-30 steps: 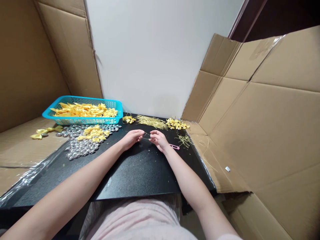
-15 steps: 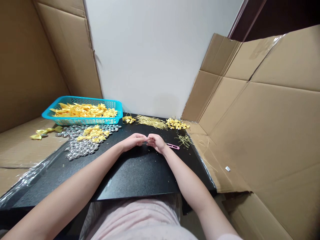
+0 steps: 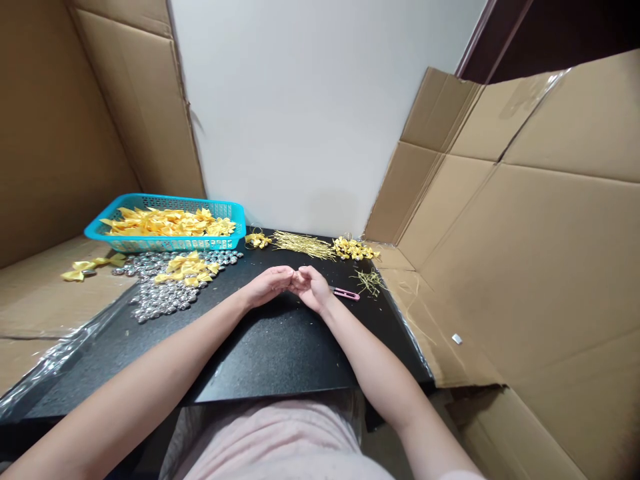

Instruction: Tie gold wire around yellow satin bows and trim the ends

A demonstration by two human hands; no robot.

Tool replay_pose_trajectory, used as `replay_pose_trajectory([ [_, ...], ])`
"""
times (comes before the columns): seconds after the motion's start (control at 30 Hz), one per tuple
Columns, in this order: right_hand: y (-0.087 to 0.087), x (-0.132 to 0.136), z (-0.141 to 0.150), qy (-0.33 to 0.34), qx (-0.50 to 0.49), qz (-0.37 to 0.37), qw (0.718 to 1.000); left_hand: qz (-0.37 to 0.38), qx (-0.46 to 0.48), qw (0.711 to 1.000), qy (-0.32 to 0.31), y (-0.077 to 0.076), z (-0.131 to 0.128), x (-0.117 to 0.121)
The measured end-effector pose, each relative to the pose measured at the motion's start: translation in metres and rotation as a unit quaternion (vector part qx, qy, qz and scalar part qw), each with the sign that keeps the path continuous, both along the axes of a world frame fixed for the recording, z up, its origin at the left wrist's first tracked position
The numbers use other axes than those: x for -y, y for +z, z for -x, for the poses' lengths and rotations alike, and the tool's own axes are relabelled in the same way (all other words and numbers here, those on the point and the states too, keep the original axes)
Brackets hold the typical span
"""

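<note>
at frame centre, the left hand [image 3: 271,284] and right hand [image 3: 312,289] meet, curled, hiding whatever they might grip; the pink tool [image 3: 354,297] sits right of centre, where a stray sweep could knock it!

One basket [image 3: 170,244] at the worktop's [image 3: 280,353] far left corner, one tool [image 3: 349,295] toward its right edge; bows [image 3: 189,267], beads [image 3: 163,299], ties [image 3: 304,244] uncountably many.
</note>
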State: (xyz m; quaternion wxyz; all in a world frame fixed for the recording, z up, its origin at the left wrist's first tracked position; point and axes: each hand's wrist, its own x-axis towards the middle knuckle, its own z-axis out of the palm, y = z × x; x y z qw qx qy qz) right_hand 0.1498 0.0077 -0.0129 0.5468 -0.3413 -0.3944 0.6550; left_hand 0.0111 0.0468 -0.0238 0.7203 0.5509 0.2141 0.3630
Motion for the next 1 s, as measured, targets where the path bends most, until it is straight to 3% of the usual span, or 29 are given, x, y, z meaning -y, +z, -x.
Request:
replay_pose_trajectory([
  [0.53,0.01,0.006,0.01,-0.027,-0.155,0.06,0.986,0.052,0.095,0.994,0.001,-0.018,0.0,-0.012],
  [0.8,0.011,0.007,0.013,-0.024,-0.164,0.054,0.985,0.07,0.116,0.99,0.027,-0.009,-0.004,-0.003],
  [1.0,0.015,0.007,-0.005,0.043,-0.092,0.06,0.993,0.067,0.061,0.996,0.025,0.004,0.0,-0.001],
])
